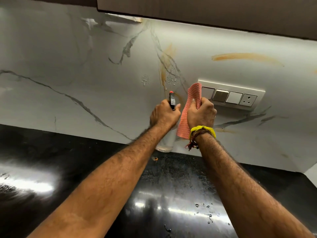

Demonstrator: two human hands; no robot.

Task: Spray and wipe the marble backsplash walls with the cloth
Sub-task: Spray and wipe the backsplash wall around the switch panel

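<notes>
Left hand (163, 114) curled around spray bottle (167, 134), nozzle aimed at beaded orange stains (165, 73) on far marble backsplash (68, 66), right hand (200, 114) bunching pink cloth (190, 107) just left of switch plate (231, 95), ready for wiping.

Left hand (163, 115) grips spray bottle (167, 140); right hand (200, 115) holds pink cloth (191, 107) near marble backsplash (85, 66).
</notes>
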